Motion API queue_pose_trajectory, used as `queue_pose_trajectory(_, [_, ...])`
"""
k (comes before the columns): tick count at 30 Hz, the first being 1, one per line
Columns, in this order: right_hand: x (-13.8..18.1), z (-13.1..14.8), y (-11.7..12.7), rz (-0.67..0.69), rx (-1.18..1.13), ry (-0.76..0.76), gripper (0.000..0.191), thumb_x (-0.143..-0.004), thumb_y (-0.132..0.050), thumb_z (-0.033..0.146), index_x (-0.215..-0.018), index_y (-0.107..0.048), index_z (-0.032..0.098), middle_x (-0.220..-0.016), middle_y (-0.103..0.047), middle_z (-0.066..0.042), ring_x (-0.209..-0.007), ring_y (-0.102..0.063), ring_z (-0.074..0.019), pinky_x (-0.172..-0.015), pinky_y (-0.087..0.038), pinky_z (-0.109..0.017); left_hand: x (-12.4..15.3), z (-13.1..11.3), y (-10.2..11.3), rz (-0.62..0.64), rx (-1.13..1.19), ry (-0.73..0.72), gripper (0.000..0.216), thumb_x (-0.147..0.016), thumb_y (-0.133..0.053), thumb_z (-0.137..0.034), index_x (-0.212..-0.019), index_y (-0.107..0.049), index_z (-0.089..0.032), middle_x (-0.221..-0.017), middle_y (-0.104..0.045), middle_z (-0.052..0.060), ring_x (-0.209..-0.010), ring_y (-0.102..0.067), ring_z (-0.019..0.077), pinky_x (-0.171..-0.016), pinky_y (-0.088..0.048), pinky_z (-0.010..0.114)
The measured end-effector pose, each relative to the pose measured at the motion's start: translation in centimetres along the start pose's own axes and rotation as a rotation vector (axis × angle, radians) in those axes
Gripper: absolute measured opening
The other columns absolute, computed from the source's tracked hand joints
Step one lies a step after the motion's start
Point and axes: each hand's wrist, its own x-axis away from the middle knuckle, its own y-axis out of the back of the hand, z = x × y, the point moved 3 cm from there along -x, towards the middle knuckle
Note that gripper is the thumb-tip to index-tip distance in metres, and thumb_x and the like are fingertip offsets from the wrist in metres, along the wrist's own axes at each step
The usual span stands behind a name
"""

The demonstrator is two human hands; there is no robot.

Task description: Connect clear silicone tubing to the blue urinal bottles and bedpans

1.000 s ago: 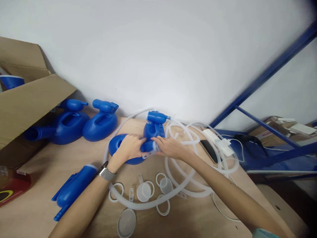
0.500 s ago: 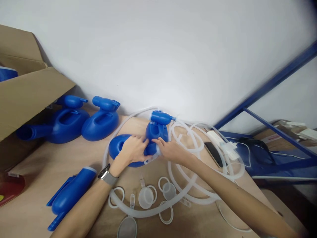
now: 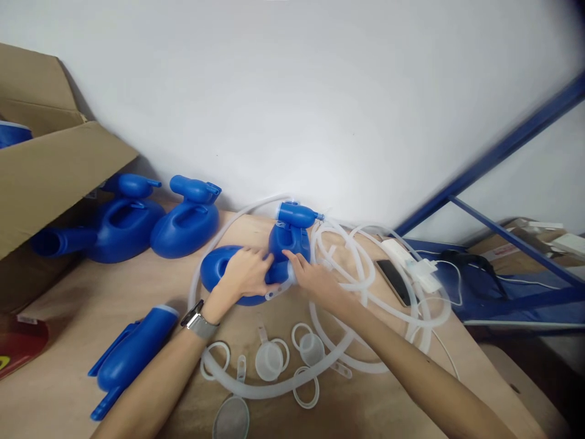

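A blue plastic urinal bottle (image 3: 211,268) lies on the table with its neck pointing right. My left hand (image 3: 247,271), with a watch on the wrist, is wrapped over the bottle near its neck. At the neck's mouth is a translucent cap (image 3: 289,280) with a strap that sticks out below. My right hand (image 3: 315,277) has its fingers on this cap; some fingertips are hidden behind the hand. Just behind stands another blue urinal bottle (image 3: 287,239) with a blue head piece (image 3: 299,214) on it. Nearer me lie several loose translucent caps (image 3: 269,361) and rings (image 3: 306,393).
Clear hose (image 3: 274,389) coils around the bottles and right side. A phone (image 3: 393,281) and white charger (image 3: 425,274) lie right. Blue bottles (image 3: 185,228) and a cardboard box (image 3: 55,177) stand left; a blue head piece (image 3: 137,347) lies at front left. Blue frame (image 3: 493,155) at right.
My right hand has turned slightly at the cap and its forearm has dropped a little. My left hand keeps its hold on the bottle. The view has shifted slightly.
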Motion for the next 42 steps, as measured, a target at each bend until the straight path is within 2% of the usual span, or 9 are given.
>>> queue_pose_trajectory(7, [0.6,0.2,0.9,0.083,-0.079,-0.009,0.106,-0.075,-0.061,-0.005,-0.166,-0.011,0.016,-0.138,-0.060,-0.020,-0.093,-0.075,-0.0273,-0.074,-0.060,-0.034,-0.1,0.0,0.1,0.010,0.008,0.010,0.062,-0.086,-0.065,-0.069,-0.113,-0.072,-0.014,-0.104,-0.076,0.021,-0.092,-0.074,0.0373,-0.079,-0.049,0.044])
queue_pose_trajectory(16, [0.7,0.9,1.0,0.092,-0.225,-0.099,0.099,-0.074,-0.065,-0.004,-0.162,-0.021,0.009,-0.142,-0.057,-0.026,-0.109,-0.073,-0.0336,-0.086,-0.059,-0.041,-0.2,0.0,0.5,0.017,-0.006,0.022,0.061,-0.090,-0.056,-0.072,-0.107,-0.073,-0.016,-0.100,-0.077,0.019,-0.088,-0.075,0.0349,-0.076,-0.049,0.041])
queue_pose_trajectory(20, [0.8,1.3,1.9,0.066,-0.310,-0.158,0.085,-0.082,-0.065,0.008,-0.158,-0.027,0.011,-0.139,-0.061,-0.025,-0.108,-0.073,-0.0334,-0.084,-0.057,-0.040,-0.2,-0.1,0.5,0.018,-0.012,0.031,0.062,-0.090,-0.055,-0.074,-0.104,-0.072,-0.016,-0.101,-0.077,0.020,-0.089,-0.075,0.0352,-0.075,-0.049,0.041])
queue_pose_trajectory(25, [0.5,1.6,2.9,0.037,-0.361,-0.220,0.067,-0.088,-0.068,0.034,-0.144,-0.040,0.011,-0.119,-0.072,-0.020,-0.100,-0.075,-0.0337,-0.075,-0.053,-0.036,0.1,-0.4,0.5,0.004,-0.015,0.080,0.058,-0.092,-0.055,-0.070,-0.102,-0.072,-0.015,-0.100,-0.076,0.021,-0.091,-0.075,0.0354,-0.075,-0.050,0.041])
queue_pose_trajectory(28, [0.2,1.5,3.0,0.037,-0.366,-0.240,0.064,-0.088,-0.068,0.040,-0.139,-0.043,0.010,-0.111,-0.075,-0.019,-0.099,-0.075,-0.0345,-0.072,-0.050,-0.035,0.2,-0.6,0.6,-0.007,-0.005,0.096,0.055,-0.090,-0.059,-0.067,-0.102,-0.073,-0.015,-0.102,-0.076,0.020,-0.093,-0.075,0.0358,-0.075,-0.050,0.041])
queue_pose_trajectory(35, [-1.0,0.6,2.2,0.093,-0.341,-0.218,0.092,-0.073,-0.090,0.055,-0.140,-0.046,0.008,-0.108,-0.077,-0.019,-0.099,-0.077,-0.0351,-0.070,-0.052,-0.032,0.4,-0.6,1.1,-0.027,0.024,0.118,0.059,-0.088,-0.062,-0.069,-0.104,-0.072,-0.014,-0.101,-0.076,0.021,-0.092,-0.075,0.0356,-0.076,-0.051,0.041])
queue_pose_trajectory(38, [-1.0,0.3,2.1,0.093,-0.319,-0.189,0.094,-0.076,-0.089,0.056,-0.144,-0.047,0.008,-0.107,-0.078,-0.019,-0.095,-0.078,-0.0336,-0.070,-0.054,-0.032,0.6,-0.5,1.2,-0.043,0.026,0.108,0.062,-0.089,-0.060,-0.072,-0.105,-0.071,-0.013,-0.100,-0.076,0.021,-0.092,-0.075,0.0354,-0.078,-0.051,0.040])
queue_pose_trajectory(40, [-0.8,0.0,2.4,0.066,-0.293,-0.150,0.098,-0.080,-0.084,0.061,-0.152,-0.042,0.008,-0.117,-0.076,-0.022,-0.103,-0.077,-0.0348,-0.076,-0.057,-0.035,0.7,-0.5,1.2,-0.058,0.024,0.097,0.063,-0.091,-0.057,-0.072,-0.106,-0.071,-0.013,-0.101,-0.076,0.021,-0.092,-0.075,0.0355,-0.079,-0.051,0.041])
queue_pose_trajectory(42, [-0.5,-0.2,2.7,0.020,-0.250,-0.087,0.102,-0.086,-0.076,0.066,-0.159,-0.034,0.009,-0.136,-0.067,-0.027,-0.121,-0.070,-0.0374,-0.090,-0.057,-0.040,0.8,-0.5,1.1,-0.074,0.021,0.090,0.065,-0.093,-0.054,-0.073,-0.107,-0.071,-0.012,-0.101,-0.076,0.021,-0.092,-0.075,0.0360,-0.079,-0.051,0.041])
